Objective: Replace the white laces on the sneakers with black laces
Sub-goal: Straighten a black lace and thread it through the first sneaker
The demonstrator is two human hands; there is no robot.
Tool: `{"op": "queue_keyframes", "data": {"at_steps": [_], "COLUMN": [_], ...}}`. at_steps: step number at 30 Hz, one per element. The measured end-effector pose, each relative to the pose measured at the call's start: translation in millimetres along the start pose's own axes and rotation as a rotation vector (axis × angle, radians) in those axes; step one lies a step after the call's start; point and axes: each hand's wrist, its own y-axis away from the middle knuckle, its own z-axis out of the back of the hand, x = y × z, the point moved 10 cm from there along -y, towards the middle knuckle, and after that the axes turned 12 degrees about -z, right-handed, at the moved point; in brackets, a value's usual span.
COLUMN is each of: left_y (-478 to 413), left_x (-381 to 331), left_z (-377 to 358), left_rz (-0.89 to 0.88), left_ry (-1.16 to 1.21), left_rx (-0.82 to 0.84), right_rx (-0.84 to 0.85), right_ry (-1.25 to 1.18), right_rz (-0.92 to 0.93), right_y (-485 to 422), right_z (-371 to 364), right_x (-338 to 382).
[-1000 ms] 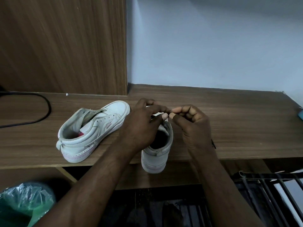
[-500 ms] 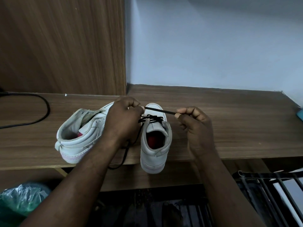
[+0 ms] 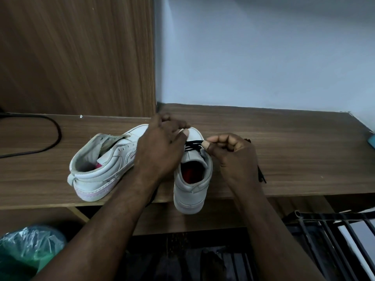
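Note:
Two white sneakers lie on a wooden shelf (image 3: 304,155). The left sneaker (image 3: 97,167) is tipped on its side and shows no lace. The right sneaker (image 3: 190,181) stands upright with its heel toward me and overhanging the shelf's edge. A black lace (image 3: 192,146) crosses its lowest eyelets. My left hand (image 3: 162,147) holds this sneaker's toe, thumb on the toe cap, fingers curled over the front. My right hand (image 3: 231,153) pinches the black lace beside the right eyelets. The lace's loose end (image 3: 260,175) trails behind my right wrist.
A black cable (image 3: 54,134) loops over the shelf's left part. A wood panel (image 3: 81,57) and a pale wall stand behind. Below are a green plastic bag (image 3: 30,252) and a black metal rack (image 3: 334,230). A teal object (image 3: 371,140) is at the right edge.
My left hand moved right, from the sneaker's left side onto its toe. My right hand came in close to the eyelets, and the lace stretch between the hands got shorter.

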Motion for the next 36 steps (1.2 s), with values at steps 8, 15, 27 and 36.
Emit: {"op": "queue_keyframes", "data": {"at_steps": [8, 15, 27, 36], "left_y": [2.7, 1.4, 4.4, 6.2], "left_x": [-5.4, -1.9, 5.2, 6.3], "left_z": [-28.4, -16.9, -37.6, -38.2], "left_rz": [-0.033, -0.045, 0.029, 0.103], "left_ry": [0.11, 0.106, -0.156, -0.122], "left_rx": [0.107, -0.01, 0.102, 0.072], "right_rx": [0.015, -0.03, -0.02, 0.117], "right_ry": [-0.057, 0.043, 0.413, -0.045], "right_rz": [-0.003, 0.04, -0.141, -0.373], "right_y": [3.2, 0.2, -3.5, -8.5], "right_z": [-8.5, -1.0, 11.1, 9.5], "right_x": [-0.1, 1.3, -19.0, -44.7]}}
